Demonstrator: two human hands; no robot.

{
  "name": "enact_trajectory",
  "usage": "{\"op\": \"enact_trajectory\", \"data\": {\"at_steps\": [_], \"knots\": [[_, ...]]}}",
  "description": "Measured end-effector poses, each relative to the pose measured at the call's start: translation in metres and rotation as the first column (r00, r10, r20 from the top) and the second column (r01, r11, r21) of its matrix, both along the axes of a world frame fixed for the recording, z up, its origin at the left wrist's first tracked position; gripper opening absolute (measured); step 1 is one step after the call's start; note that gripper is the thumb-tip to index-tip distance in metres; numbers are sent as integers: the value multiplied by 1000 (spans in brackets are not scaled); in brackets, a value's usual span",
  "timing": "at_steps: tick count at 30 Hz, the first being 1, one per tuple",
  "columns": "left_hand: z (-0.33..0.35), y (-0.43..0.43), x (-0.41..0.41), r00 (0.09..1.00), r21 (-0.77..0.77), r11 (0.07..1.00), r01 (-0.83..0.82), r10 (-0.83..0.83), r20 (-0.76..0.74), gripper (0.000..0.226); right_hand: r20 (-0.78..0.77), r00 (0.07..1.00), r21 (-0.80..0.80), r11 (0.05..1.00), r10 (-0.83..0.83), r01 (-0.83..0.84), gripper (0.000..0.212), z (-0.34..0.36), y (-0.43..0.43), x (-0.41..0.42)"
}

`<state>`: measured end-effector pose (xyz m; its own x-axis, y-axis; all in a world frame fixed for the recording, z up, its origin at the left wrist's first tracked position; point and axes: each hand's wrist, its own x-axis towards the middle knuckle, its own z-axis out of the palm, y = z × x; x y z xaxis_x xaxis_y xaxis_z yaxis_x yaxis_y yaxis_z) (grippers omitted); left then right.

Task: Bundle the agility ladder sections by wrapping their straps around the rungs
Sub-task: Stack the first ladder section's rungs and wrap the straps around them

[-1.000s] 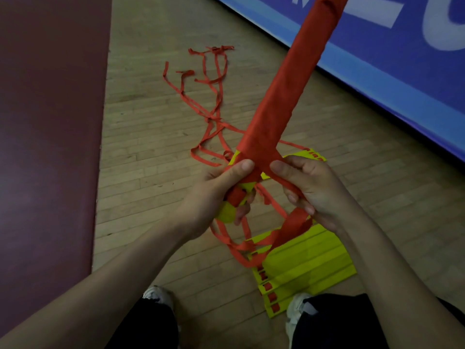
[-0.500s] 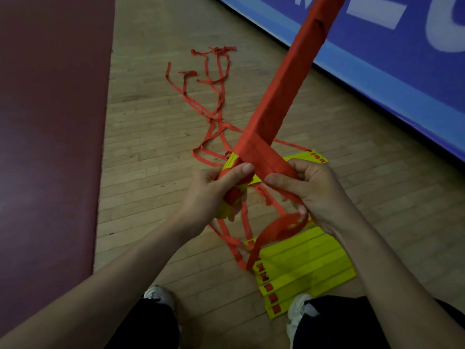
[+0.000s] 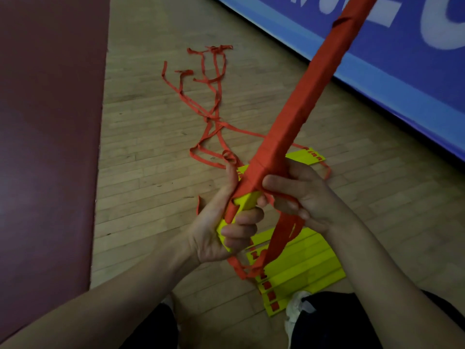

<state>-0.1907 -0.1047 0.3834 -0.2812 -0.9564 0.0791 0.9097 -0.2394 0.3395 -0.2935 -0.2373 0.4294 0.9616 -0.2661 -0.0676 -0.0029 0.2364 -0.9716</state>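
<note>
Wooden floor point(image 3: 151, 172) below; my left hand point(image 3: 221, 230) grips the rungs point(image 3: 247, 201) to steady them, my right hand point(image 3: 309, 197) pinches the strap point(image 3: 279, 238) taut for winding

Strap-wrapped yellow rung bundle point(image 3: 297, 122) tilted, held; flat rungs point(image 3: 302, 268) on floor.

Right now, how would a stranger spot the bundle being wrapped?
Find the blue wall banner at the right. Slanting up across it is a long bundle, its lower end held in the left hand. Unlike the bare yellow rungs flat on the floor, it is wound in red strap.
</note>
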Motion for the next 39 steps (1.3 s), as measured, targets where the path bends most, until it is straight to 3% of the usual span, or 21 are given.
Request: {"op": "enact_trajectory", "data": {"at_steps": [2,4,7,10,11,13,14,15,16,19,23,31,39], "knots": [[-3,-2,-1,995,103,992,-72,64,81,57,-69,995,-48,997,-69,65,24,2,3,3],[-2,-4,-2,908,268,910,-317,210,363,56,-110,983,-59,988,-146,140,22,-1,4,7],[-1,-9,-2,590,219,751,-623,267,762,51,-147,956,-91,966,-253,242,21,-8,4,11],[1,-10,-2,323,80,661,-746,253,912,51,-154,924,-189,928,-350,320,15,-15,4,16],[-1,-9,-3,194,-27,666,-745,255,947,49,-144,916,-209,916,-374,342,15,-16,4,17],[-8,-5,-3,-242,-324,709,-627,218,945,51,-118,904,-238,895,-411,376,16,-17,3,18],[-11,-2,-2,-453,-424,734,-530,177,874,54,-105,899,-255,885,-425,388,16,-17,2,18],[-14,-1,0,-585,-464,755,-464,132,800,58,-91,895,-274,875,-437,399,16,-17,2,18],[-15,0,3,-634,-469,768,-435,108,766,61,-78,889,-292,863,-452,413,16,-17,2,17],[-11,0,4,-565,-463,761,-453,156,810,55,-38,871,-320,832,-489,453,16,-19,4,18],[-4,-4,-5,-503,-492,693,-527,213,838,46,-13,865,-225,844,-502,487,28,-19,11,21],[5,-9,-15,-131,-317,581,-750,340,931,52,-10,907,-172,894,-421,414,29,-8,9,18],[21,0,-17,132,-217,625,-750,463,876,47,-35,948,-77,946,-318,314,38,-4,6,9]]}}
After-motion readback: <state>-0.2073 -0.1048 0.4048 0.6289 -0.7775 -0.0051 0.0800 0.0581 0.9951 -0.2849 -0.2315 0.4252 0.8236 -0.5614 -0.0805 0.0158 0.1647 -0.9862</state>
